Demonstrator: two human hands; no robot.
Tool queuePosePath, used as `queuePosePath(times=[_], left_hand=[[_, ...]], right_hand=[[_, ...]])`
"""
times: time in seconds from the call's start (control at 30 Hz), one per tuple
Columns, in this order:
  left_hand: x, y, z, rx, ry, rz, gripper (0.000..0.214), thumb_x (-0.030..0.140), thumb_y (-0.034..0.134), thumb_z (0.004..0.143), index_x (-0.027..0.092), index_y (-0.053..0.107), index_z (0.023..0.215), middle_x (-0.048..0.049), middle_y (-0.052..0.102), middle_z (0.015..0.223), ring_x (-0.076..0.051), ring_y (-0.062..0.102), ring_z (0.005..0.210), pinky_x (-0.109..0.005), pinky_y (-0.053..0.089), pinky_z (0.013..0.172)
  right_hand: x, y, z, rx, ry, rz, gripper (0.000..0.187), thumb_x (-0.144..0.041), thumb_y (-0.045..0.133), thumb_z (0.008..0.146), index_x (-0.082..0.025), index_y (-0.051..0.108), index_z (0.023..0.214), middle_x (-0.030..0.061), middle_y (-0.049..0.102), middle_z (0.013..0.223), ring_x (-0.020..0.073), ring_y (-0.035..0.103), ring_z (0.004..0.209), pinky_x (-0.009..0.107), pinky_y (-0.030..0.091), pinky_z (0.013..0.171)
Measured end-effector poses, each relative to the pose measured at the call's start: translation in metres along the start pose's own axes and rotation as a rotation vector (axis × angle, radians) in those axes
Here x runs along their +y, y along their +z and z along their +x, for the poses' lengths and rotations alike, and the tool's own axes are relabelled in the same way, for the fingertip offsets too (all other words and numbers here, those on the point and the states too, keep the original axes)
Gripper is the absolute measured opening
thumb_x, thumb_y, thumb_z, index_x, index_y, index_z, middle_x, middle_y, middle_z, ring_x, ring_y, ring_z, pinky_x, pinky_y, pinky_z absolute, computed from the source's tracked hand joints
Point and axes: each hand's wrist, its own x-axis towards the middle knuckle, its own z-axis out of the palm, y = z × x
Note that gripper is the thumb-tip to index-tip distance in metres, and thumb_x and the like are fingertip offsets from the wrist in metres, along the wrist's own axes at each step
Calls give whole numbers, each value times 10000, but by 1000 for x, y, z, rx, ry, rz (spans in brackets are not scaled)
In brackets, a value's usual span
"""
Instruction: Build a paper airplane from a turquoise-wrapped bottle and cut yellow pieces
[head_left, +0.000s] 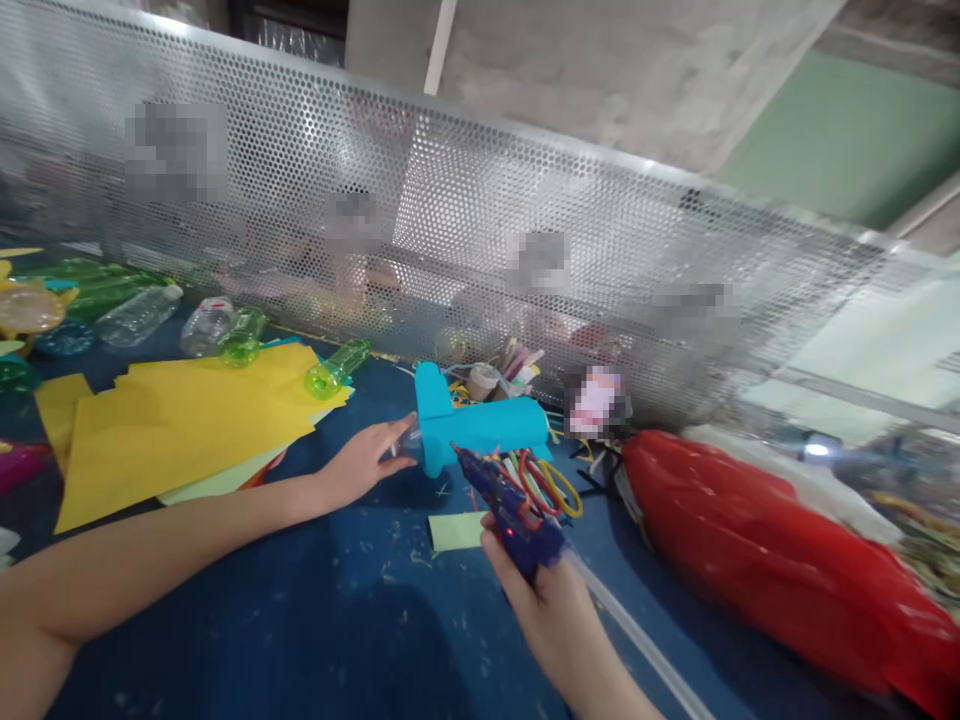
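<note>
My left hand [365, 462] reaches across the blue table [300, 620] and holds the clear end of a bottle wrapped in cyan paper [480, 425], which has an upright cyan fin. My right hand [551, 600] grips a blue hot glue gun [510, 505]. Its nozzle points at the cyan wrapping near the fin, and a clear glue stick [637, 640] trails out behind it. A small pale green paper scrap [456, 531] lies between my hands.
Yellow paper sheets [180, 425] lie at the left with green and clear plastic bottles [240, 335] beyond them. Coloured loops [551, 485] and craft bits sit behind the glue gun. A red plastic bag [772, 560] fills the right. A perforated metal screen [465, 220] bounds the far side.
</note>
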Motion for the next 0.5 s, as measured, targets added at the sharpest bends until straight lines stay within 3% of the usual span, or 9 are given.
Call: queuePosePath(times=[0.2,0.5], left_hand=[[2,1,-3,-7,27,38,630,417,464,878,286,164,1415,-90,562,1194,-226,551,1060,-391,467,864],[8,-6,0,27,136,156,633,414,411,899,241,105,1425,-108,577,1167,-225,562,1051,-386,466,874]], right_hand=[[2,2,1,-23,-48,-217,385,-502,465,815,-198,656,954,83,693,827,265,650,834,335,526,660],[-8,8,-2,-1,15,-170,478,-582,373,828,-191,645,873,42,634,610,197,575,471,310,475,485]])
